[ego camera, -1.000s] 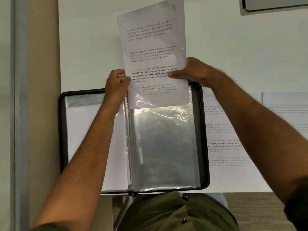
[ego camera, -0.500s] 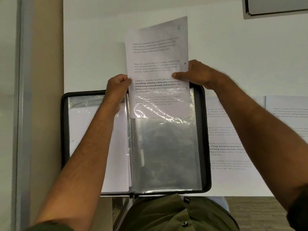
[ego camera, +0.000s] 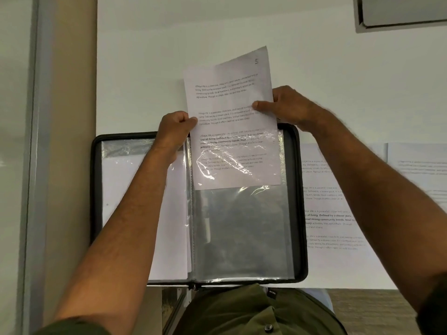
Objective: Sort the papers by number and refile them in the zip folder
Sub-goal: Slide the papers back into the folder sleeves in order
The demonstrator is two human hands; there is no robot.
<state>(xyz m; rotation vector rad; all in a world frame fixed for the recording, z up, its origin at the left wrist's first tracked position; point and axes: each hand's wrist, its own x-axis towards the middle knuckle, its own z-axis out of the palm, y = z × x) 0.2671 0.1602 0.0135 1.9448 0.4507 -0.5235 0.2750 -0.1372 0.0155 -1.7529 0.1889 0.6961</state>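
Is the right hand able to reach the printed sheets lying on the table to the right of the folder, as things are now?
Probably yes, but not yet: the right hand is pinching the sheet marked 5, half inside the folder's plastic sleeve. The printed sheets lie uncovered beside that arm, with nothing between.

- We see a white tabletop [ego camera: 242, 27] filling most of the view.
- At its left edge we see a tan strip [ego camera: 70, 117], and beyond that a grey frame [ego camera: 32, 165].
- In the top right corner we find a grey-framed panel [ego camera: 401, 13], cut off by the edge.
- Nearest us we see an olive green shirt [ego camera: 242, 310] with a dark button [ego camera: 267, 328].
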